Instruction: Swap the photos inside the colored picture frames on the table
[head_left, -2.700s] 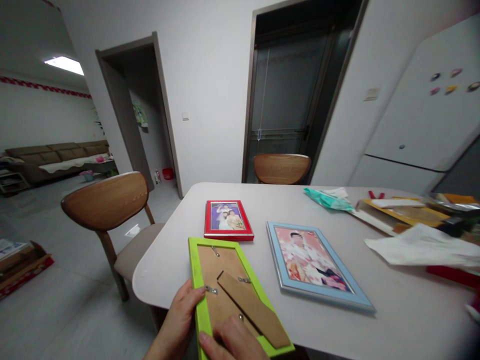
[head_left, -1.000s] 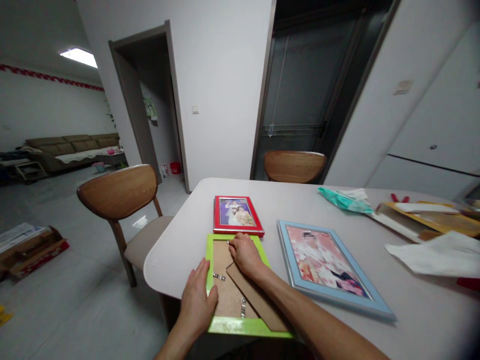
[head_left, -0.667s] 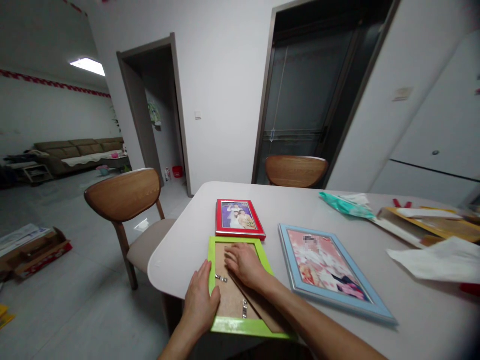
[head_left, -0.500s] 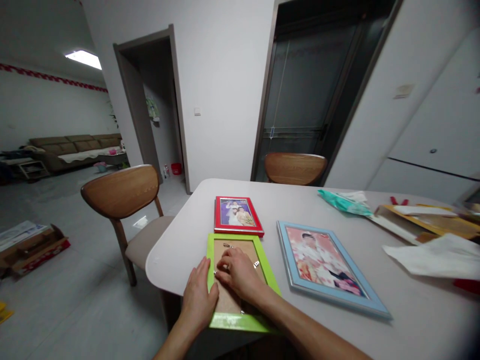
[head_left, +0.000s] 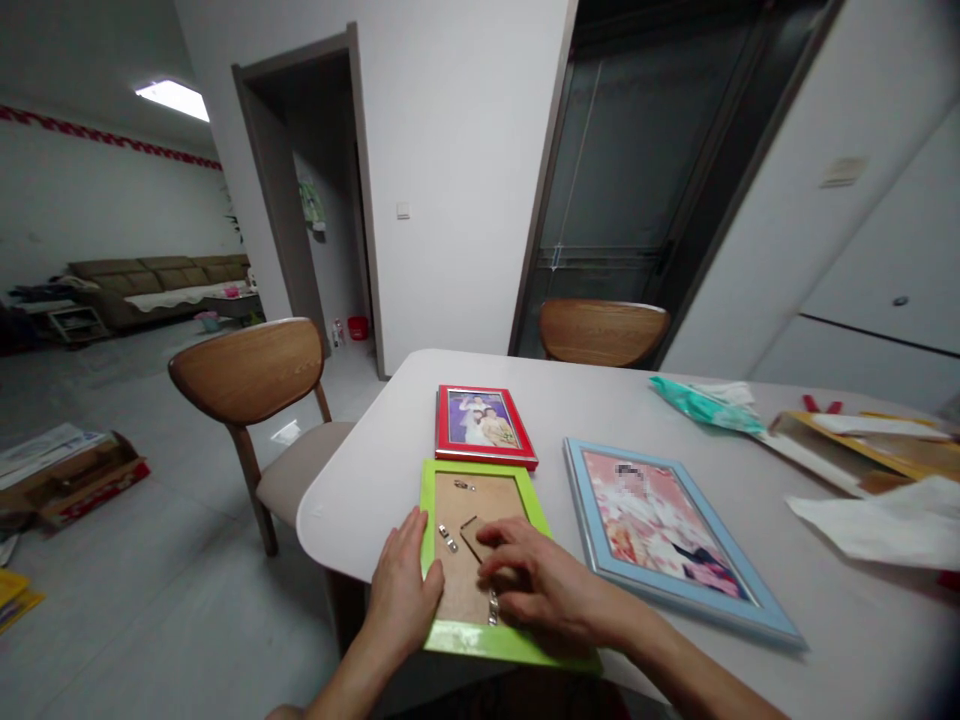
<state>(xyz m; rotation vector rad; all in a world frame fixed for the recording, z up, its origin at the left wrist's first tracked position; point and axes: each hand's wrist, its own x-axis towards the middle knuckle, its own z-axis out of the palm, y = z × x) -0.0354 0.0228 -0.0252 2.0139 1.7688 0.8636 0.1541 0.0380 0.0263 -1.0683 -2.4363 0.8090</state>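
A lime-green picture frame [head_left: 475,478] lies face down at the near edge of the white table [head_left: 570,410], its brown backing board and small metal clips showing. My left hand [head_left: 401,593] lies flat with fingers stretched along the frame's left rail, holding nothing. My right hand [head_left: 541,587] rests on the lower part of the backing, fingers curled and pressing near a clip at the bottom and on the cardboard stand. What the fingertips pinch is hidden.
A red frame [head_left: 483,424] with a photo lies just beyond the green one. A larger blue frame [head_left: 670,533] lies to the right. Teal plastic [head_left: 699,404], papers [head_left: 885,515] and a yellow envelope [head_left: 855,447] clutter the far right. Wooden chairs [head_left: 251,378] stand at the left and far side.
My right hand has drawn back from the frame's top clip to its lower part near me. My left hand has stayed on the left rail. The view shifted slightly.
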